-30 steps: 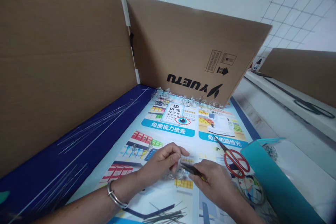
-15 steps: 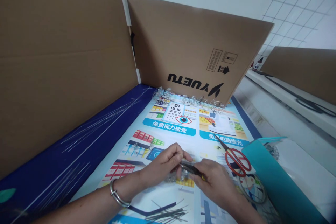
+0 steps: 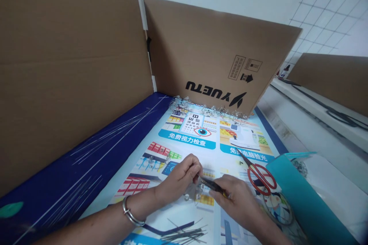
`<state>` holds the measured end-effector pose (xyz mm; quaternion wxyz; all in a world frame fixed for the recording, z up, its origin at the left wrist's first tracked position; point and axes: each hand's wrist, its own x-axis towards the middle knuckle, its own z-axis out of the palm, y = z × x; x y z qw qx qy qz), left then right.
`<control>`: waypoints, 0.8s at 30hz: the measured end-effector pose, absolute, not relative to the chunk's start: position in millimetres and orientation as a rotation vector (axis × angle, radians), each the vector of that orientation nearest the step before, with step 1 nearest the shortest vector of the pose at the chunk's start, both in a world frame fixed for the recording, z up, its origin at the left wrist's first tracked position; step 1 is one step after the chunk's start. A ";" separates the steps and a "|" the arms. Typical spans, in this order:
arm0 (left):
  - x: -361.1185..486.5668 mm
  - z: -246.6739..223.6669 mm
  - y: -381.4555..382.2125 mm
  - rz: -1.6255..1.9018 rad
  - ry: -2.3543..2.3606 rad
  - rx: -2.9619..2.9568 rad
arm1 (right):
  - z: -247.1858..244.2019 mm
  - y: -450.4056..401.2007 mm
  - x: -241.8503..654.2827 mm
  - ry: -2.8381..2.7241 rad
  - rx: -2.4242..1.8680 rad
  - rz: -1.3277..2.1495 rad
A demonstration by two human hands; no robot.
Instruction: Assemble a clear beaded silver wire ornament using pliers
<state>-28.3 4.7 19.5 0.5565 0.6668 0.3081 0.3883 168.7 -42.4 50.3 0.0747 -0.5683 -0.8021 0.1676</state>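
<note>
My left hand (image 3: 184, 172), with a silver bangle (image 3: 131, 211) on its wrist, is closed in a pinch on a piece with clear beads (image 3: 193, 193) that dangles below the fingers. My right hand (image 3: 237, 195) is wrapped round dark-jawed pliers (image 3: 212, 185), their tips pointing left close to my left fingertips. Whether the jaws grip a wire is too small to tell. Red-handled scissors (image 3: 262, 178) lie to the right of the pliers. Short dark wires (image 3: 185, 234) are piled below the hands, near the bottom edge.
Cardboard panels (image 3: 221, 49) stand at the left and back. Clear beaded pieces (image 3: 209, 111) line the back panel's foot. Long thin wires (image 3: 112, 134) lie on the blue strip at left. At right are a teal box (image 3: 301, 191) and a wire coil (image 3: 277, 208).
The fingers of my left hand have closed up, and the beaded piece now hangs in clearer sight. The pliers have shifted slightly right, away from my left hand.
</note>
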 end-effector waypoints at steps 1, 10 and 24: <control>-28.4 19.3 5.0 0.921 0.738 1.601 | 50.1 -42.3 168.4 -2.400 -1.699 0.519; -29.0 16.4 5.2 0.912 0.767 1.750 | 49.8 -40.9 169.4 -2.350 -1.677 0.583; -28.7 17.9 4.9 0.912 0.594 1.694 | 34.0 -42.2 166.7 -2.251 -1.495 0.759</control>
